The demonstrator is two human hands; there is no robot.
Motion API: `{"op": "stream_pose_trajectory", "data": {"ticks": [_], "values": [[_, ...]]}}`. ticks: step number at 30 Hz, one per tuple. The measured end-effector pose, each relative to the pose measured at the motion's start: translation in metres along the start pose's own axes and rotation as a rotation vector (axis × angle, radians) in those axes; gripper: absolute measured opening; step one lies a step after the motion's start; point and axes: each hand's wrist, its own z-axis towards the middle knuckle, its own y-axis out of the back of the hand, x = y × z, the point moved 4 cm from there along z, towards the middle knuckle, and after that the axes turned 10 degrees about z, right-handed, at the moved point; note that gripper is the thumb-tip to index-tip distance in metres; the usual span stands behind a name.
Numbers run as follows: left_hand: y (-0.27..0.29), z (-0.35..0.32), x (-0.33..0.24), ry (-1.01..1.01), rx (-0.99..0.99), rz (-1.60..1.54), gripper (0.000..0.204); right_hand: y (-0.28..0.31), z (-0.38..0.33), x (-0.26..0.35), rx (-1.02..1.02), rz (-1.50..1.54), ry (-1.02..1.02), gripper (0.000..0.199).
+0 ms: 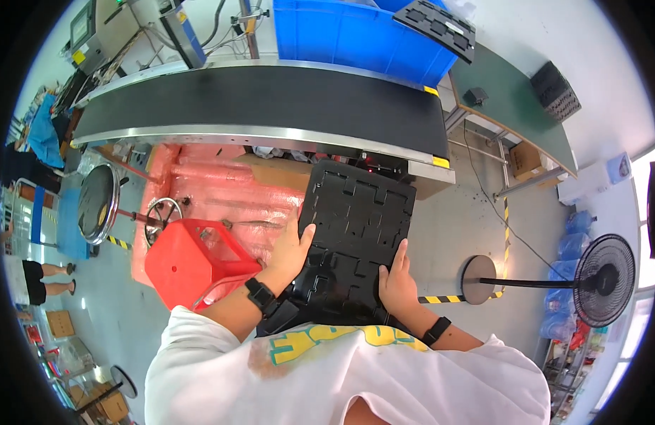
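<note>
Between my two hands is a black moulded plastic tray [356,227] with several shaped recesses, held upright-lengthwise close to my body. My left hand [290,251] grips its left edge, thumb lying on the face. On the opposite edge my right hand [399,283] holds it, with fingers partly hidden at the rim. The tray's lower end reaches my shirt; whether it is one tray or a stack I cannot tell. Its far end lies just short of the conveyor belt [270,103].
A red plastic stool [193,262] stands at my left by a pallet wrapped in pinkish film [221,191]. Behind the conveyor sits a blue bin [341,35] with another black tray [441,28] on its corner. A green table [511,106] and a black fan [603,280] are on the right.
</note>
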Motion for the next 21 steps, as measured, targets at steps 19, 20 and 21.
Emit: {"op": "stream_pose_trajectory", "data": {"ticks": [19,20,21], "values": [[-0.014,-0.016,0.026,0.169,0.147,-0.273,0.057,0.044,0.001,-0.023,0.406,0.482,-0.011,0.084],[-0.018,-0.022,0.032,0.26,0.239,-0.335,0.057,0.038,0.002,-0.049,0.451,0.587,0.022,0.079],[-0.017,-0.026,0.039,0.337,0.336,-0.402,0.057,0.033,0.001,-0.081,0.488,0.694,0.047,0.074]]}}
